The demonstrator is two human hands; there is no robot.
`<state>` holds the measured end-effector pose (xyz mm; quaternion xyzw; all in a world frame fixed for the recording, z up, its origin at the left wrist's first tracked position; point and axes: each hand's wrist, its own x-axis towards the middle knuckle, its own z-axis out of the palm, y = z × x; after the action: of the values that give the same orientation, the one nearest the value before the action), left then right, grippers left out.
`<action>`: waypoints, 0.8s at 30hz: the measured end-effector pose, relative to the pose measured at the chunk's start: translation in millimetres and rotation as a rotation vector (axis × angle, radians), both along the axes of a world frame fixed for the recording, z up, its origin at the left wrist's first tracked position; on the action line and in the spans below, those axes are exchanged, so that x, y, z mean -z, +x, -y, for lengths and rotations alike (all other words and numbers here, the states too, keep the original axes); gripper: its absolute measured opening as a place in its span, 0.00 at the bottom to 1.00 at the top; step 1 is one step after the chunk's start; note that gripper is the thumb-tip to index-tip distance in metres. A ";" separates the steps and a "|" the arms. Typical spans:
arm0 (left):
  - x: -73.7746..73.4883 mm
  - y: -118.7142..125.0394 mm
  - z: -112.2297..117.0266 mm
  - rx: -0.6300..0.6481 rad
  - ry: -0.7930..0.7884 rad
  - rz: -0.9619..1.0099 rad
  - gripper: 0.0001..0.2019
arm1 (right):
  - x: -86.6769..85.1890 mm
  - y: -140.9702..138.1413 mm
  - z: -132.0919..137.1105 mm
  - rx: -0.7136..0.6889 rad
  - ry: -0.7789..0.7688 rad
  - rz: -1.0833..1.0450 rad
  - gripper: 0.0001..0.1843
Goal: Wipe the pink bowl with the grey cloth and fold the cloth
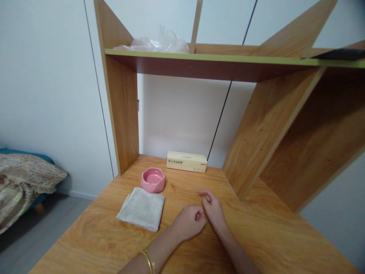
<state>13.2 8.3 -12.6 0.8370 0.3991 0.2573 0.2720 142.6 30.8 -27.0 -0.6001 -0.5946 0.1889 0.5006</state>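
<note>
Both of my hands rest over the wooden desk (188, 258). My left hand (188, 222), with a gold bangle on its wrist, is curled into a loose fist, and no object shows in it. Just right of it, my right hand (212, 207) has its fingers loosely bent and partly stretched to the left, holding nothing. A folded light grey cloth (142, 209) lies left of my left hand. Behind that cloth sits a pink, angular ashtray (153, 179). Farther back is a long cream box (186, 162) with printed lettering.
A wooden shelf (176, 56) spans above the desk, bearing a clear plastic bag (164, 42). An upright wooden panel (256, 140) stands at the right, and another side panel (124, 114) at the left. Beyond the desk's left edge is a bed with a patterned cover (28, 175).
</note>
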 end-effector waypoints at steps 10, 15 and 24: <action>-31.0 -0.9 5.6 0.051 0.003 -0.221 0.12 | 10.2 18.7 -5.4 0.082 -0.059 0.213 0.18; -53.9 -24.7 -7.7 0.006 0.016 -0.202 0.12 | 7.3 19.3 -5.0 0.013 -0.043 0.158 0.17; -79.0 -75.1 -45.8 -0.164 0.054 -0.100 0.12 | 3.2 15.2 -1.9 -0.006 -0.059 0.050 0.18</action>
<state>-61.9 54.2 66.4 0.8203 0.4724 0.2471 0.2072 157.8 32.7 -30.3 -0.6174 -0.6029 0.1926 0.4671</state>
